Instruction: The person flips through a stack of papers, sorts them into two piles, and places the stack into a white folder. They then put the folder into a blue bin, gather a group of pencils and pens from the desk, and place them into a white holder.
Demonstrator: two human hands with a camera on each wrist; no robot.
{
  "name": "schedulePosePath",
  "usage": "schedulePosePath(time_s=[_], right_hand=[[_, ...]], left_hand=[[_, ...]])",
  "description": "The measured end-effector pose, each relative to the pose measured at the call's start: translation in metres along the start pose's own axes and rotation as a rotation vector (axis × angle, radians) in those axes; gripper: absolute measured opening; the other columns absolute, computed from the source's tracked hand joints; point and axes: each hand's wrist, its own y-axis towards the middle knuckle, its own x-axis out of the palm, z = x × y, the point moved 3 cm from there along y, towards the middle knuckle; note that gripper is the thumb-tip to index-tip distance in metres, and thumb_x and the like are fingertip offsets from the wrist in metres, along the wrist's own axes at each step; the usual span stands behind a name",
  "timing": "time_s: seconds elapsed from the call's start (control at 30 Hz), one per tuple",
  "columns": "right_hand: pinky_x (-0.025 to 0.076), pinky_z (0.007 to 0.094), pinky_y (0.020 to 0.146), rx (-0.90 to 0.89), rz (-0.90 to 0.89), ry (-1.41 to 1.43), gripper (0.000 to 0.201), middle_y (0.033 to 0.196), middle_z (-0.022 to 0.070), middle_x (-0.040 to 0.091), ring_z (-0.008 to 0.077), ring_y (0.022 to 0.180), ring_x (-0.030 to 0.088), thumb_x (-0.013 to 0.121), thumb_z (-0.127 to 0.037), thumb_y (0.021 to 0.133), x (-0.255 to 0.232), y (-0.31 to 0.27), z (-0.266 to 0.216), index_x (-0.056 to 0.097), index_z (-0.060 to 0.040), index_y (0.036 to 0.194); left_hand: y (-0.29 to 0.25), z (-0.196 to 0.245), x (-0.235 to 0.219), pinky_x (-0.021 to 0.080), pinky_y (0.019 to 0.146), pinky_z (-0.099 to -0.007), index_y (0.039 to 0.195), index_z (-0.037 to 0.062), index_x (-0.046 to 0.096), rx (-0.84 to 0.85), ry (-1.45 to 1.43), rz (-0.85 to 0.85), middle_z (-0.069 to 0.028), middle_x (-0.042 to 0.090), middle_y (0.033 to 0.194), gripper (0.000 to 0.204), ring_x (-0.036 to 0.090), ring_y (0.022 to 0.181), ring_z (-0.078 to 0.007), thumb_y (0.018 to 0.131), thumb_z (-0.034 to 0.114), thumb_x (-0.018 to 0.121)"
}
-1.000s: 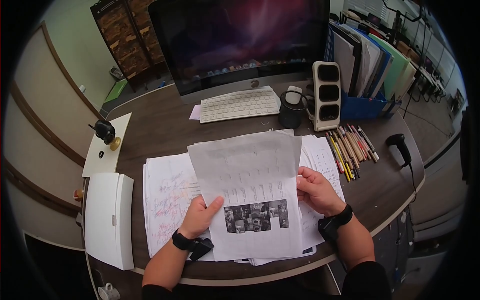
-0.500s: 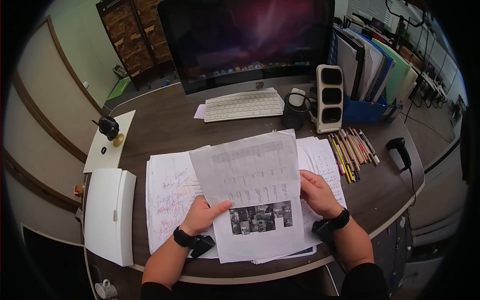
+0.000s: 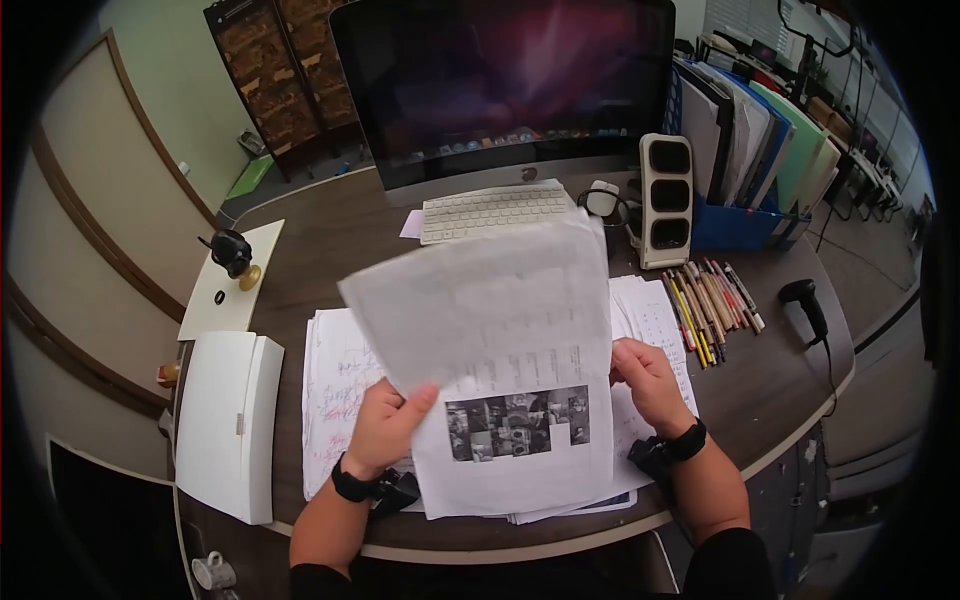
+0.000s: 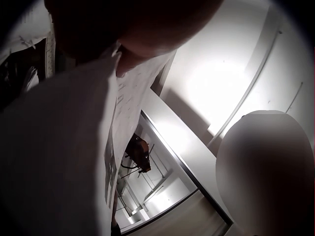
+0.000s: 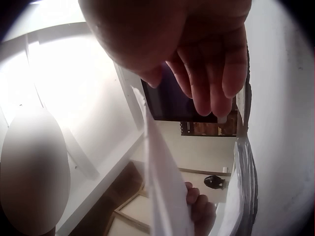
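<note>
In the head view my left hand (image 3: pixel 386 424) grips the left edge of some printed sheets (image 3: pixel 515 480), thumb on top. They are raised over the desk, with a dark photo block low down and the upper part bent and blurred. My right hand (image 3: pixel 655 390) is at their right edge; in the right wrist view that hand (image 5: pixel 197 54) has its fingers extended and its thumb apart, beside the paper (image 5: pixel 165 182). The left wrist view has my left hand (image 4: pixel 152 24) at the paper's edge. Beneath lie marked papers (image 3: pixel 332 370) and another pile (image 3: pixel 650 315).
Behind the papers are a keyboard (image 3: pixel 495 212), a mouse (image 3: pixel 602 198) and a monitor (image 3: pixel 510 90). Pens and pencils (image 3: pixel 712 310), a blue file holder (image 3: pixel 740 225) and a black corded device (image 3: pixel 805 305) are to the right. A white box-shaped device (image 3: pixel 225 430) is at left.
The sheets' upper part has swung up and leftward, now overlapping the keyboard's lower edge and hiding most of the black mesh cup. My left hand has shifted slightly left with them.
</note>
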Motion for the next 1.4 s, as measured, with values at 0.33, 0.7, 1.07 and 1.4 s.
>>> schedulePosePath(time_s=[0.33,0.7,1.07,1.4], right_hand=[[0.051,0.0267,0.065,0.063,0.247,-0.617,0.019,0.078,0.0103,0.071,0.0141,0.07,0.066,0.063,-0.015,0.092,-0.035,0.009,0.009,0.067,0.0023,0.098],[0.05,0.0314,0.061,0.042,0.214,-0.725,0.019,0.077,0.013,0.069,0.0207,0.063,0.063,0.064,-0.017,0.089,-0.03,0.008,0.007,0.067,0.001,0.096],[0.051,0.0395,0.069,0.052,0.278,-0.922,0.021,0.081,0.0152,0.069,0.0322,0.075,0.066,0.065,-0.018,0.085,-0.042,0.005,0.002,0.067,0.0005,0.094],[0.051,0.0408,0.073,0.151,0.2,-1.079,0.031,0.083,0.015,0.068,0.0326,0.08,0.065,0.073,-0.025,0.078,-0.043,0.001,-0.004,0.066,0.0,0.097]], left_hand=[[-0.031,0.019,-0.13,0.049,0.092,-0.0298,0.126,-0.0062,0.054,-0.097,0.008,0.206,-0.0133,0.065,0.119,0.032,0.063,0.103,-0.0171,0.099,0.012,0.054],[-0.031,-0.002,-0.161,0.051,0.089,-0.0289,0.125,-0.0075,0.055,-0.353,0.172,0.058,-0.0119,0.065,0.118,0.032,0.064,0.101,-0.0156,0.1,0.013,0.053],[-0.026,0.005,-0.15,0.049,0.072,-0.0285,0.127,-0.0012,0.05,-0.334,0.857,0.124,-0.007,0.06,0.092,0.05,0.057,0.079,-0.0143,0.084,0.009,0.072],[-0.064,0.03,0.019,0.028,0.109,-0.0542,0.135,0.0163,0.052,0.242,1.326,-0.76,-0.0141,0.041,0.144,0.068,0.035,0.137,-0.0341,0.078,0.043,0.077]])
